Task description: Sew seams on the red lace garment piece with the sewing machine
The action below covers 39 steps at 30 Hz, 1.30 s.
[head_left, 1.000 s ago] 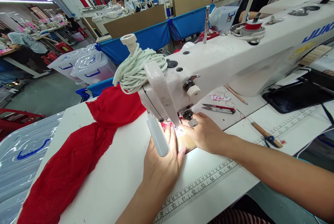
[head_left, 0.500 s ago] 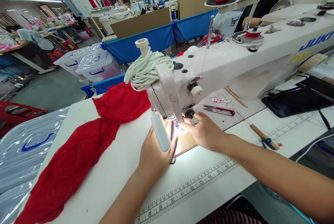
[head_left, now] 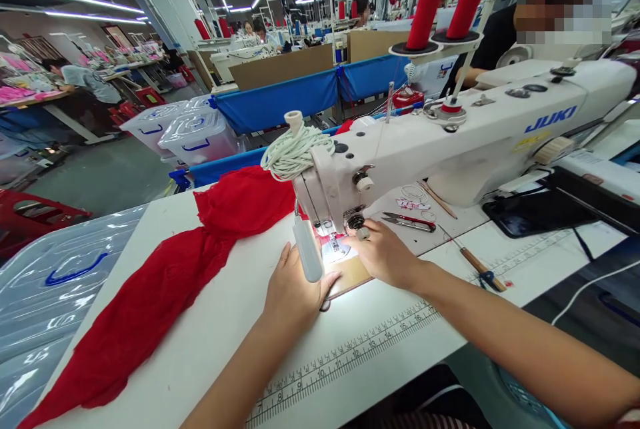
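Note:
A white sewing machine [head_left: 400,156] stands over the table, its lamp [head_left: 309,249] lighting the needle area. My left hand [head_left: 295,289] lies at the left of the needle plate [head_left: 353,272], fingers stretched out and thumb apart on the plate's edge. My right hand [head_left: 385,252] is bent in close to the presser foot [head_left: 334,240] from the right, its fingers together and their tips partly hidden behind the tension knob; what they hold is not visible. A little red cloth shows behind the foot. A long red cloth [head_left: 170,289] lies bunched at the left.
Thread snips [head_left: 410,221], a wooden-handled tool [head_left: 483,268] and a black tablet-like object [head_left: 540,211] lie right of the machine. Red thread cones [head_left: 425,12] stand above. Printed rulers [head_left: 345,359] run along the front edge. Clear plastic boxes [head_left: 75,269] stand left. A co-worker [head_left: 495,36] sits behind.
The view has shifted, showing more of the room. My left hand's fingers have moved out from the presser foot and spread. My right hand stays close to the foot.

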{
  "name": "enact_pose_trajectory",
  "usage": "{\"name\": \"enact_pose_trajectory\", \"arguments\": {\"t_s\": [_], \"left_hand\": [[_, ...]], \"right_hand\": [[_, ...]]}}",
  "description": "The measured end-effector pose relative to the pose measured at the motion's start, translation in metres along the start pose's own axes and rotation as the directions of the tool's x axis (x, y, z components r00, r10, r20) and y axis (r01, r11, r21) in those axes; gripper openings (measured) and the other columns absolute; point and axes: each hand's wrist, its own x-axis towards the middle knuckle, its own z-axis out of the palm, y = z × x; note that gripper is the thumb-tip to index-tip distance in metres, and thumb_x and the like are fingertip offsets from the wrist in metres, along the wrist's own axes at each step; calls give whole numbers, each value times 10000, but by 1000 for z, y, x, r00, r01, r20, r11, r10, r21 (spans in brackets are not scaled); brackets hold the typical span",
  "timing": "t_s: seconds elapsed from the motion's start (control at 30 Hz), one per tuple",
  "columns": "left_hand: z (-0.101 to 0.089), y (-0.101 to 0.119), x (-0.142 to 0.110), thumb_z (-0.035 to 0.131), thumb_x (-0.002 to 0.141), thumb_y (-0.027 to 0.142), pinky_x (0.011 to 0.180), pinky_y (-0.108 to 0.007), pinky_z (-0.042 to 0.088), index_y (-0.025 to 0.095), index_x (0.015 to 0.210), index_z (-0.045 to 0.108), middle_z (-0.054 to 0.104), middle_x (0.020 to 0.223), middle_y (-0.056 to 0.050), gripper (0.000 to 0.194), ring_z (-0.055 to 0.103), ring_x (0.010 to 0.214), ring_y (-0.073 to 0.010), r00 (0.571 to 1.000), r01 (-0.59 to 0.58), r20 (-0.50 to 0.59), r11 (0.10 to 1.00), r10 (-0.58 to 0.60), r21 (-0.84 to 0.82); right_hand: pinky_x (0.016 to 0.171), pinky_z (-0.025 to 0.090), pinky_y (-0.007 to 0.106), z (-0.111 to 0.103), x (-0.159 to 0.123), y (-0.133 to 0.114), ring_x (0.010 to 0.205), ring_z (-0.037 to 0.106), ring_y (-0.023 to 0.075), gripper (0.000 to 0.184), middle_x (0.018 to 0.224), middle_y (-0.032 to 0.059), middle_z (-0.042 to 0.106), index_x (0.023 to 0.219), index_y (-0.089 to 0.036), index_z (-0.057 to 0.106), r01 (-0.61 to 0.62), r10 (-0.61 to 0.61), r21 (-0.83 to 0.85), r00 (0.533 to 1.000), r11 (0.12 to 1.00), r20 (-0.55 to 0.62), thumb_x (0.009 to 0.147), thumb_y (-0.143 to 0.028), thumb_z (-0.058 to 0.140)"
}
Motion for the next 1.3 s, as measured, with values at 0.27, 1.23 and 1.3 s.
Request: {"name": "enact_pose_trajectory", "arguments": {"t_s": [0.27, 1.23, 1.3], "left_hand": [[-26, 35, -27, 519, 851, 434, 612, -424, 483, 106, 732, 680, 578, 666, -132, 385, 544, 649, -280, 984, -74, 177, 934, 11, 350], [-49, 45, -31, 424, 935, 183, 802, -289, 553, 104, 1106, 599, 705, 970, -114, 258, 667, 923, -189, 565, 128, 567, -615, -599, -778], [-48, 52, -26, 336, 964, 167, 817, -289, 558, 128, 1193, 569, 711, 986, -113, 328, 671, 956, -189, 553, 18, 613, -728, -564, -686]], "right_hand": [[748, 443, 299, -5, 0, 2, 894, 500, 202, 295, 823, 63, 651, 832, -180, 672, -39, 39, -17, 998, 999, 46, 758, 24, 474], [360, 461, 193, -18, -5, -23, 433, 584, 100, 553, 626, 48, 641, 709, -103, 603, -679, -32, 714, 721, 171, 692, 778, -650, 563], [357, 442, 186, -19, -5, -24, 437, 575, 91, 564, 664, 54, 651, 725, -105, 611, -687, -68, 706, 707, 173, 704, 764, -667, 568]]}}
